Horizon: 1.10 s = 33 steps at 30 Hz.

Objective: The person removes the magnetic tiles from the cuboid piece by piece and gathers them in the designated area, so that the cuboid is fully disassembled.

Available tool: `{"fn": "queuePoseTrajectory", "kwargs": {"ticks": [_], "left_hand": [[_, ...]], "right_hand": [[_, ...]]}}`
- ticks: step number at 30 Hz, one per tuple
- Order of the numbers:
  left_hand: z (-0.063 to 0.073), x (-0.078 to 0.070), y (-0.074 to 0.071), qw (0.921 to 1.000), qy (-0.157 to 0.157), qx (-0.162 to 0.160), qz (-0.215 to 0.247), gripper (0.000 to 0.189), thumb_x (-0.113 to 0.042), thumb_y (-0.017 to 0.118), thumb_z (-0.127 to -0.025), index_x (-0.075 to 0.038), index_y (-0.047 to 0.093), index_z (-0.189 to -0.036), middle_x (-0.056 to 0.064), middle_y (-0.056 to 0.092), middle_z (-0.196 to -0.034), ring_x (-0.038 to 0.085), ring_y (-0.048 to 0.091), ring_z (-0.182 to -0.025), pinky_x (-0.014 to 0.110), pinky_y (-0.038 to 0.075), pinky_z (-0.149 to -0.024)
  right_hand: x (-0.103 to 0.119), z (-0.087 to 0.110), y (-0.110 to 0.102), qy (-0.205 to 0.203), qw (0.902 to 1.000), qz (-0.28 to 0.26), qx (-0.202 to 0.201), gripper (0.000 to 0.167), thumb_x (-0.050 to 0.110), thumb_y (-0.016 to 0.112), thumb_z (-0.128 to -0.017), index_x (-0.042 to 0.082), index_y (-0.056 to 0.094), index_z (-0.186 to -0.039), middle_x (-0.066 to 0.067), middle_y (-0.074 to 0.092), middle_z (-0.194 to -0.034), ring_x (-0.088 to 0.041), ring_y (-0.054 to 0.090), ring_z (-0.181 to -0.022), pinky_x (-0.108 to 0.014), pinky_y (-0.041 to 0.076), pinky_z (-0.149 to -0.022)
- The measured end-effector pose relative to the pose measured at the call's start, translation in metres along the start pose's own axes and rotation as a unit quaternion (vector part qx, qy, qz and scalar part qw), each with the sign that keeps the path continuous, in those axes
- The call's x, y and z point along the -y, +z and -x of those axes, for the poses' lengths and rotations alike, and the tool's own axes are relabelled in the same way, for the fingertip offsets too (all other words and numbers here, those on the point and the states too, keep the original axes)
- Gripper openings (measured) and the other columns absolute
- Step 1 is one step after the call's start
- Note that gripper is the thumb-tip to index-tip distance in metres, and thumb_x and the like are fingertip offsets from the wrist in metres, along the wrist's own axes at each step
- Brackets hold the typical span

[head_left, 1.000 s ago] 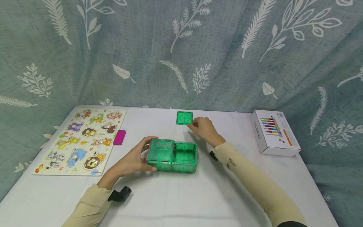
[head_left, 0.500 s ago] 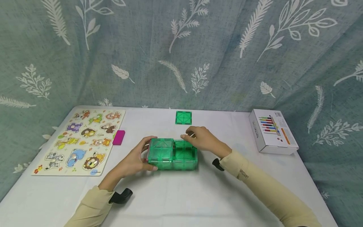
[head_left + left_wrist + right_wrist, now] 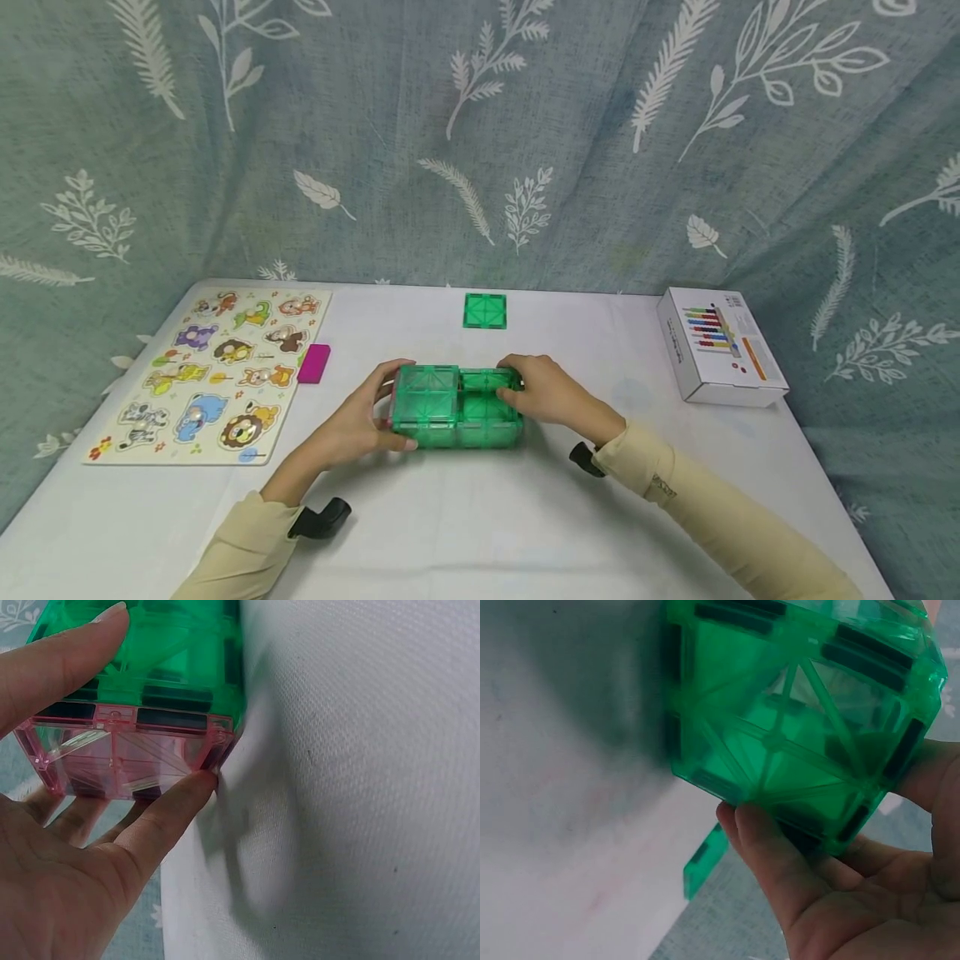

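Curtain, grey-blue with white leaf print, hangs across the far side. Table under white cloth fills the near part. Puzzle board with animal pieces lies flat at left. White carton, picture of coloured rods on its top, sits at far right, angled.

Green tile structure rests on the cloth, mid-table, long side left to right. Left half carries a tile on top; right half's inside shows from above. Its left end panel is pink and see-through.

Left hand grips the structure's left end, thumb along the near side, fingers around end and far side. Right hand grips the right end, thumb at the upper edge, fingers bent to the far side.

Loose green tile lies flat beyond the structure, near the table's far edge. Magenta block at the board's right edge.
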<state>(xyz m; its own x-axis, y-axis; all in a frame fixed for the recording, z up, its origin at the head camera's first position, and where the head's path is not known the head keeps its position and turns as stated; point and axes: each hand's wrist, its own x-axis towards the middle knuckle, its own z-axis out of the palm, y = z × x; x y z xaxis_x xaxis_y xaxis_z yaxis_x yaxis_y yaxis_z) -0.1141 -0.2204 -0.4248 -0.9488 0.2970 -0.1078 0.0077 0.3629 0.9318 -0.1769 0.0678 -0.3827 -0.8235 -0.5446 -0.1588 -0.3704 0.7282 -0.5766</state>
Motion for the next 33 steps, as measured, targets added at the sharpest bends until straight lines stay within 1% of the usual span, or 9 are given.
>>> {"fn": "queuePoseTrajectory", "kwargs": {"ticks": [5,7,10,12,14,18,23,25,33], "left_hand": [[0.000,0.001,-0.001,1.0000,-0.001,0.003,0.002,0.111,-0.001,0.090,-0.066,-0.016,0.025,-0.155,0.018,0.022,-0.163,0.050,0.013,-0.154,0.061,0.048,-0.107],[0.000,0.001,-0.001,1.0000,-0.001,0.004,0.002,0.111,-0.001,0.090,-0.066,-0.016,0.025,-0.155,0.018,0.022,-0.163,0.050,0.013,-0.154,0.060,0.048,-0.106],[0.000,0.002,-0.002,1.0000,-0.001,0.006,0.002,0.111,-0.002,0.090,-0.066,-0.016,0.025,-0.155,0.019,0.022,-0.163,0.051,0.013,-0.153,0.060,0.049,-0.106],[0.000,0.002,-0.002,1.0000,0.000,0.006,0.003,0.111,-0.002,0.090,-0.066,-0.016,0.025,-0.155,0.019,0.022,-0.163,0.050,0.013,-0.153,0.060,0.048,-0.106],[-0.001,0.002,-0.002,1.0000,0.000,0.005,0.004,0.111,-0.001,0.090,-0.066,-0.017,0.025,-0.155,0.018,0.022,-0.163,0.050,0.014,-0.154,0.060,0.048,-0.106],[-0.001,0.003,-0.002,1.0000,0.000,0.005,0.007,0.112,-0.001,0.090,-0.066,-0.018,0.025,-0.155,0.017,0.023,-0.163,0.049,0.014,-0.154,0.060,0.047,-0.107],[-0.001,0.003,-0.002,1.0000,0.003,0.008,0.001,0.111,-0.002,0.090,-0.067,-0.017,0.025,-0.155,0.019,0.022,-0.163,0.051,0.014,-0.153,0.060,0.048,-0.107],[-0.002,0.003,-0.002,1.0000,0.002,0.007,0.002,0.111,-0.001,0.090,-0.067,-0.018,0.025,-0.155,0.018,0.022,-0.163,0.050,0.014,-0.153,0.060,0.048,-0.107],[-0.002,0.004,-0.002,1.0000,-0.002,0.005,0.007,0.112,-0.001,0.090,-0.065,-0.018,0.025,-0.155,0.016,0.023,-0.163,0.047,0.015,-0.154,0.058,0.049,-0.107]], "right_hand": [[-0.001,0.004,0.001,0.007,0.9999,-0.012,-0.005,0.040,0.017,0.063,-0.097,0.001,0.061,-0.133,-0.015,0.070,-0.124,-0.022,0.070,-0.098,-0.043,0.058,-0.088],[-0.003,0.005,0.001,0.008,0.9998,-0.020,-0.004,0.040,0.016,0.062,-0.096,0.001,0.060,-0.133,-0.015,0.071,-0.122,-0.019,0.067,-0.087,-0.041,0.057,-0.084],[-0.005,0.006,0.001,0.012,0.9994,-0.031,-0.006,0.041,0.015,0.061,-0.096,0.002,0.060,-0.134,-0.015,0.071,-0.123,-0.020,0.069,-0.091,-0.041,0.057,-0.085],[-0.007,0.006,0.002,0.013,0.9992,-0.036,-0.007,0.041,0.015,0.061,-0.095,0.002,0.060,-0.134,-0.015,0.071,-0.123,-0.024,0.070,-0.096,-0.042,0.057,-0.086],[-0.008,0.006,0.002,0.013,0.9991,-0.040,-0.010,0.041,0.015,0.060,-0.095,0.002,0.060,-0.134,-0.015,0.071,-0.124,-0.029,0.069,-0.109,-0.044,0.058,-0.089],[-0.011,0.007,0.002,0.012,0.9986,-0.051,-0.007,0.042,0.016,0.059,-0.095,0.002,0.060,-0.135,-0.016,0.068,-0.130,-0.033,0.067,-0.118,-0.048,0.057,-0.095],[-0.023,0.010,0.002,0.007,0.9975,-0.070,-0.004,0.041,0.016,0.057,-0.097,0.003,0.059,-0.136,-0.015,0.066,-0.132,-0.034,0.065,-0.120,-0.051,0.055,-0.098],[-0.028,0.011,0.001,0.005,0.9971,-0.075,-0.005,0.039,0.015,0.056,-0.098,0.003,0.060,-0.135,-0.014,0.067,-0.131,-0.033,0.065,-0.117,-0.050,0.055,-0.096],[-0.041,0.014,0.000,0.017,0.9949,-0.099,-0.004,0.036,0.013,0.057,-0.098,0.008,0.063,-0.132,-0.011,0.066,-0.132,-0.031,0.061,-0.120,-0.045,0.053,-0.093]]}}
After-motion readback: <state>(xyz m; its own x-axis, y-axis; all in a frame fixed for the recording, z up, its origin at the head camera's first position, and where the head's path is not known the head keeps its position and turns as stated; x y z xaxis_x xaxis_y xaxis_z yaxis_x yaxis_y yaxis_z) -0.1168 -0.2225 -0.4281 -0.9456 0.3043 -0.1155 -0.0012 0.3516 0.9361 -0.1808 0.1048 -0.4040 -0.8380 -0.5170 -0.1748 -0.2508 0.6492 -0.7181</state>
